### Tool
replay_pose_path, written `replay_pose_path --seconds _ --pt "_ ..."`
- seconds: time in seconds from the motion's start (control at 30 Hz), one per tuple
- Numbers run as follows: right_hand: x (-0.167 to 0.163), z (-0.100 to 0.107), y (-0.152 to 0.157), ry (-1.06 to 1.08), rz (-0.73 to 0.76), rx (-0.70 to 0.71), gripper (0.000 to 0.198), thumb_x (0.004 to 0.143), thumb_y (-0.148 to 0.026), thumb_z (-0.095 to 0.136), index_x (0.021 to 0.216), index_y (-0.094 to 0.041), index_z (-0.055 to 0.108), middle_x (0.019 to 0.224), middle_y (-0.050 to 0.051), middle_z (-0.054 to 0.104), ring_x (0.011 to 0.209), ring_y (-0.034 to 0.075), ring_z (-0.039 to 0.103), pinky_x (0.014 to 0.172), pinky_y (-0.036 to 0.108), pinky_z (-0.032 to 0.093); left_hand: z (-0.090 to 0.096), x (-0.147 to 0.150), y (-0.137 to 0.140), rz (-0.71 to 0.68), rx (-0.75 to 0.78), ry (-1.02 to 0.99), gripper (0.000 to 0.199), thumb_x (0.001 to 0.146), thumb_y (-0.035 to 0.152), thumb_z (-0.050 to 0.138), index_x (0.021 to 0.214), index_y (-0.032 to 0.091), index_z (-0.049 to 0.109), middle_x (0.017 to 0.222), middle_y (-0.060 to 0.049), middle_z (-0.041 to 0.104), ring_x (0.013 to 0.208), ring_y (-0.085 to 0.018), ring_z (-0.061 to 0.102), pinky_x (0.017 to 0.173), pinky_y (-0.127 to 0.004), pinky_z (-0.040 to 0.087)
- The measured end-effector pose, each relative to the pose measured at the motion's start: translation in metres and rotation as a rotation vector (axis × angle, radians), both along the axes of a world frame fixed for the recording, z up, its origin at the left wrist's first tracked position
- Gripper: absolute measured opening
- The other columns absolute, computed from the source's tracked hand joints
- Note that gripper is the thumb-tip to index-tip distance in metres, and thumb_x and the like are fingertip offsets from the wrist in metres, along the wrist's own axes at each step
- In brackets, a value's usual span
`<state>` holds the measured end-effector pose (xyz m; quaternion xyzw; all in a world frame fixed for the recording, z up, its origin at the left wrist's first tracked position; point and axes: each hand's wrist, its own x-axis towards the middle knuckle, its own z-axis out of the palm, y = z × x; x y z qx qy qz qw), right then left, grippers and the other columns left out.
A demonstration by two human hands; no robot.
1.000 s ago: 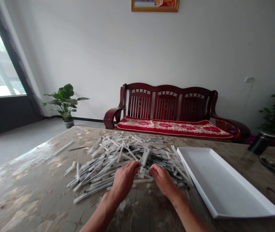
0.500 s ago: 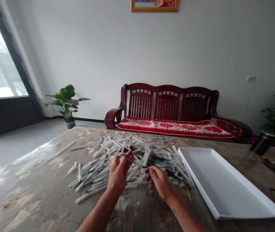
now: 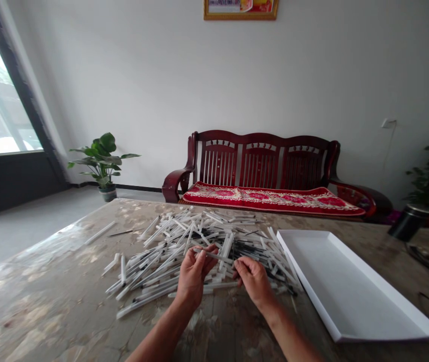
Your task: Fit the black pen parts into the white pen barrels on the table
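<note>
Over the near side of a heap of pen parts (image 3: 150, 269), I hold a slim, pale grey pen (image 3: 220, 257) between both hands. My left hand (image 3: 192, 279) is closed around its left end, with thumb and fingers together. The right end is pinched in the fingertips of my right hand (image 3: 254, 281), which hide that tip. White translucent tubes, dark thin refills and small white pieces make up the heap, many lying across one another.
A shallow white tray (image 3: 368, 286) lies right of the heap on the patterned table (image 3: 48, 301). A black canister (image 3: 409, 222) and cables (image 3: 425, 257) are at the far right. Behind the table stands a dark red wooden bench (image 3: 259, 161); a potted plant (image 3: 105, 161) is at left.
Both hands have shifted slightly right and a little lower with the pen between them. The right fingertips now close more tightly on its end. The heap and tray look the same.
</note>
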<state>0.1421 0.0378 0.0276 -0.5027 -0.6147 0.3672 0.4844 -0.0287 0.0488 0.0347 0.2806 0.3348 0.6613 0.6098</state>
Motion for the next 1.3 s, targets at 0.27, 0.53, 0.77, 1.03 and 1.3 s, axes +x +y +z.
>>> replay_pose_path --seconds 0.27,0.53,0.77,1.03,1.3 --pt "0.007 0.006 -0.004 -0.097 -0.034 0.123 0.029 0.087 -0.045 0.055 0.073 -0.020 0.063 0.060 0.002 0.064 0.053 0.015 0.059 0.050 0.023 0.044 -0.008 0.004 0.003 0.012 -0.094 -0.025 0.036 0.071 0.030 0.080 0.087 0.020 0.049 0.094 -0.006 0.076 0.082 -0.018 0.075 0.076 -0.029 0.061" --pt "0.001 -0.003 0.003 0.171 -0.012 -0.123 0.042 0.079 -0.063 0.058 0.077 -0.021 0.059 0.066 0.002 0.065 0.051 0.017 0.060 0.038 0.023 0.043 -0.009 0.002 0.002 0.014 -0.052 0.004 0.042 0.067 0.035 0.083 0.087 0.020 0.049 0.095 -0.007 0.076 0.086 -0.021 0.075 0.080 -0.033 0.061" --pt "0.004 -0.003 0.003 0.078 -0.066 0.044 0.029 0.078 -0.047 0.066 0.089 -0.020 0.065 0.070 0.002 0.066 0.062 0.018 0.062 0.051 0.024 0.048 -0.012 0.004 0.003 0.032 -0.072 -0.007 0.041 0.067 0.033 0.084 0.085 0.019 0.050 0.094 -0.008 0.077 0.085 -0.021 0.075 0.079 -0.034 0.062" --pt "0.005 -0.005 0.005 0.041 -0.043 -0.098 0.042 0.085 -0.059 0.050 0.075 -0.020 0.060 0.063 0.003 0.063 0.050 0.016 0.058 0.036 0.021 0.036 -0.011 0.004 0.003 0.040 -0.074 -0.014 0.038 0.068 0.030 0.084 0.084 0.019 0.051 0.092 -0.008 0.077 0.083 -0.019 0.075 0.075 -0.030 0.062" --pt "0.005 -0.003 0.002 0.059 -0.057 -0.040 0.036 0.086 -0.052 0.053 0.095 -0.020 0.065 0.078 0.005 0.067 0.063 0.018 0.064 0.039 0.021 0.040 -0.012 0.004 0.003 0.046 -0.066 0.001 0.039 0.067 0.032 0.084 0.084 0.019 0.051 0.092 -0.008 0.077 0.084 -0.020 0.075 0.078 -0.032 0.062"
